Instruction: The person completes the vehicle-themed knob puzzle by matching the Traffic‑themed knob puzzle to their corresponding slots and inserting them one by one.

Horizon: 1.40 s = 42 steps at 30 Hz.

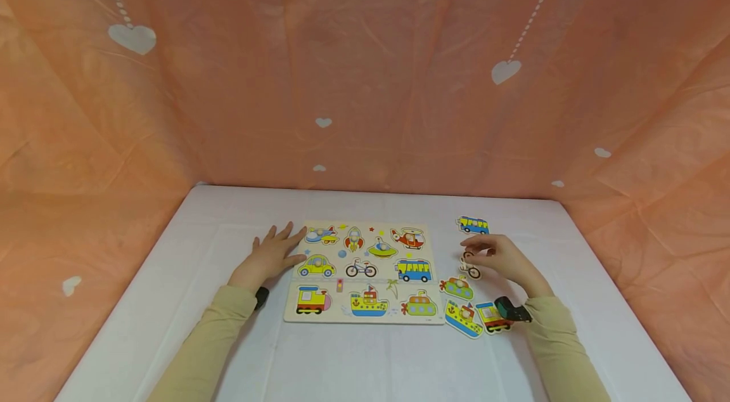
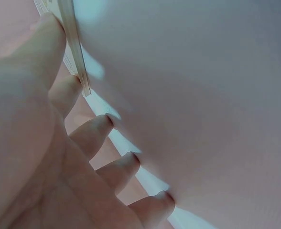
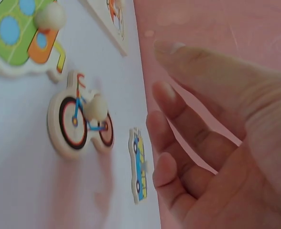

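Note:
A wooden peg puzzle board (image 1: 339, 304) with vehicle pictures lies flat on the table. My left hand (image 1: 270, 259) has its fingers spread, thumb and index finger touching the board's left edge; in the left wrist view the other fingertips (image 2: 126, 160) rest on the white tabletop. My right hand (image 1: 504, 259) hovers over a bicycle piece (image 3: 73, 133) lying right of the board. Its thumb and loosely bent fingers stay apart from the piece's round knob (image 3: 96, 107) and hold nothing. Beyond lies a bus piece (image 1: 473, 225); nearer is a green submarine piece (image 1: 457, 288).
A ship piece (image 1: 464, 319) and a train piece (image 1: 493, 318) lie by the board's front right corner, below the right wrist's black device (image 1: 512, 311). Orange curtains with hearts (image 1: 365, 72) stand behind and beside the white table (image 1: 365, 364).

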Each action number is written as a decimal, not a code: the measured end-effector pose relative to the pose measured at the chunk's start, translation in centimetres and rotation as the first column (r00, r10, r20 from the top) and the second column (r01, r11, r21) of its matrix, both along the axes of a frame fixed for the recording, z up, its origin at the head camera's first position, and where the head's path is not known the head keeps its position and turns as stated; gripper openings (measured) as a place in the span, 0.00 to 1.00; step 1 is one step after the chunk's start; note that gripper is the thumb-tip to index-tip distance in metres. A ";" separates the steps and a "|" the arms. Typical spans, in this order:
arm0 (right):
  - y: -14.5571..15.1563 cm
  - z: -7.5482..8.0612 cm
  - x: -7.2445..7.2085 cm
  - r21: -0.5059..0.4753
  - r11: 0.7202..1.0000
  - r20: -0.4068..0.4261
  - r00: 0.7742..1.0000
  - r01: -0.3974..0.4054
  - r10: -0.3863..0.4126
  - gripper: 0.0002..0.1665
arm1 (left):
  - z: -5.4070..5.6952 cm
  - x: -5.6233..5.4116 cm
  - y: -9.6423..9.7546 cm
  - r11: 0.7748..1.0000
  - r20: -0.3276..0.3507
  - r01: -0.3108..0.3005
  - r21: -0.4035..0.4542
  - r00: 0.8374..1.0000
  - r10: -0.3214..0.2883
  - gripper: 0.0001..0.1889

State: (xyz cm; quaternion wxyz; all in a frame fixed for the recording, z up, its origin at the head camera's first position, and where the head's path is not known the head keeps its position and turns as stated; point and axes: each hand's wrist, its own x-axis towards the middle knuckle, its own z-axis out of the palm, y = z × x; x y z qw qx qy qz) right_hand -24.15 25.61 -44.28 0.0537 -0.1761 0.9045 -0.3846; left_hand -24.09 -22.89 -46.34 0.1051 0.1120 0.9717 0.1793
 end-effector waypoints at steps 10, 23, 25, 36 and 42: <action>1.4 -0.6 0.3 -0.029 0.999 0.045 0.999 -0.029 0.030 0.19 | -0.4 -0.1 -0.2 1.000 0.001 0.002 -0.001 1.000 -0.002 0.38; 1.9 -1.2 0.2 -0.076 0.997 0.167 0.985 -0.019 0.032 0.20 | -0.3 0.0 -0.1 1.000 -0.012 0.001 0.002 1.000 -0.001 0.37; 1.9 -1.4 0.2 -0.078 0.997 0.172 0.985 -0.020 0.033 0.19 | -0.2 0.1 -0.1 1.000 -0.011 0.000 0.005 1.000 0.000 0.37; 2.1 -2.0 -0.1 -0.055 0.998 0.150 0.987 -0.043 0.051 0.16 | -0.2 0.1 0.0 1.000 0.001 0.000 0.001 1.000 0.000 0.37; 2.1 -2.3 -0.4 -0.035 0.998 0.143 0.988 -0.045 0.049 0.14 | -0.1 0.1 0.0 1.000 0.000 0.003 0.004 1.000 -0.003 0.37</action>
